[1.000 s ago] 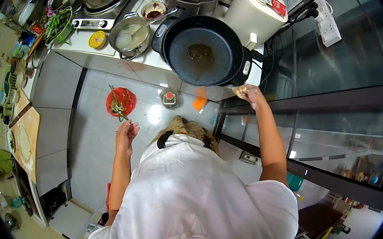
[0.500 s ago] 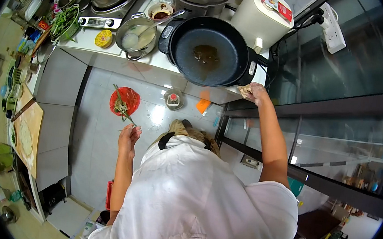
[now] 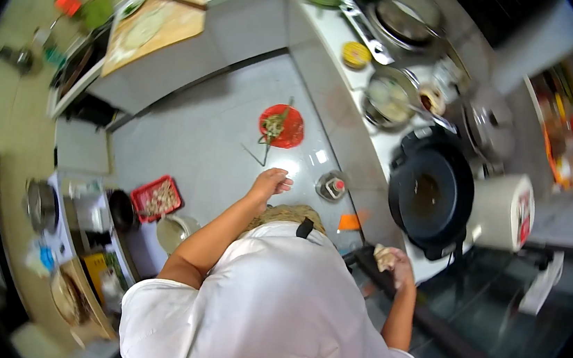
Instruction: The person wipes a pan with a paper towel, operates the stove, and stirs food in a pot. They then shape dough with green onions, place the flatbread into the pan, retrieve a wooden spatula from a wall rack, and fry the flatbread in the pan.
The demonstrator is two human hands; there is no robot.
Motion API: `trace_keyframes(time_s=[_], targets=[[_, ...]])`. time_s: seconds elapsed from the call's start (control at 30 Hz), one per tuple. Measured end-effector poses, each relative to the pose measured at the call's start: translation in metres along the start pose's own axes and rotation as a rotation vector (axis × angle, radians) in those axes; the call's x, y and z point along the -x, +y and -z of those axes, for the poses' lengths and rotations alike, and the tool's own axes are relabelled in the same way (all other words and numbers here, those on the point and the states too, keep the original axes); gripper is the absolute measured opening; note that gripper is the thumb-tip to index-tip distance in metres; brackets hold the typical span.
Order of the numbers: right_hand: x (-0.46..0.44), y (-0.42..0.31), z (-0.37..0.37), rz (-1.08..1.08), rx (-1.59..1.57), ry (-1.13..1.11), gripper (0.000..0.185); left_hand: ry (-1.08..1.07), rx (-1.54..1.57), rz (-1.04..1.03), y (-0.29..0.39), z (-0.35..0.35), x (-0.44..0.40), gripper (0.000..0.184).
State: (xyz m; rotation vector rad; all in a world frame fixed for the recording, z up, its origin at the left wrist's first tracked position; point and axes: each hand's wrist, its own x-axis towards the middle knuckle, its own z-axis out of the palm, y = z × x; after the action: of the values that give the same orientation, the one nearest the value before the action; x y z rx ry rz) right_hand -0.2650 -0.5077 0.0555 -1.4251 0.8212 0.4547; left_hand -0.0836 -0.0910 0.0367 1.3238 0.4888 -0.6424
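In the right hand [image 3: 403,269], a pale crumpled lump [image 3: 384,258] is held, with the grip closed around it; whether it is dough or cloth cannot be told. The lump is located just beside the near edge of the white surface [image 3: 382,144], apart from the black pan [image 3: 449,213]; for good control, it should be held firmly but not squeezed, as a soft thing may be deformed. By the left hand [image 3: 272,183] nothing is seen to be held; its fingers are loosely bent, with the red bag [image 3: 294,131] and green stalks [image 3: 273,125] on the floor beyond it. Some brownish liquid [image 3: 427,192] is contained in the pan; the rim may be hot, so the wrist should be kept clear of it; care should also be taken with the bottle [image 3: 332,186], which is placed on the floor near the surface.
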Motion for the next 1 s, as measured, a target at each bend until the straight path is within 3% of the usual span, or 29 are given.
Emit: trace_keyframes(time_s=[0.07,0.13,0.27,0.33,0.47,0.67,0.83,0.93,1.0], targets=[[-0.033,-0.013,-0.037,0.130,0.033,-0.183,0.020,0.048,0.067,-0.009,-0.003,0.007,0.004,0.025],[-0.048,-0.060,-0.099,0.222,0.215,-0.170,0.018,0.092,0.124,-0.019,-0.006,0.016,0.014,0.025],[-0.101,-0.115,-0.215,0.338,0.240,-0.446,0.018,0.191,0.236,-0.073,-0.013,0.057,0.038,0.024],[-0.103,-0.149,-0.278,0.335,0.200,-0.478,0.020,0.250,0.287,-0.107,-0.017,0.089,0.050,0.025],[-0.125,-0.202,-0.373,0.526,0.115,-0.514,0.019,0.397,0.338,-0.122,-0.027,0.174,0.063,0.029],[-0.176,-0.237,-0.451,0.558,-0.022,-0.377,0.023,0.588,0.440,-0.136,-0.010,0.291,0.091,0.028],[-0.199,-0.277,-0.477,0.688,-0.076,-0.018,0.010,0.640,0.461,-0.105,-0.010,0.356,0.080,0.026],[-0.238,-0.305,-0.470,0.879,0.198,0.299,0.009,0.652,0.459,-0.067,0.007,0.365,0.059,0.024],[-0.260,-0.325,-0.460,0.859,0.325,0.426,0.006,0.632,0.469,-0.073,0.014,0.364,0.039,0.024]])
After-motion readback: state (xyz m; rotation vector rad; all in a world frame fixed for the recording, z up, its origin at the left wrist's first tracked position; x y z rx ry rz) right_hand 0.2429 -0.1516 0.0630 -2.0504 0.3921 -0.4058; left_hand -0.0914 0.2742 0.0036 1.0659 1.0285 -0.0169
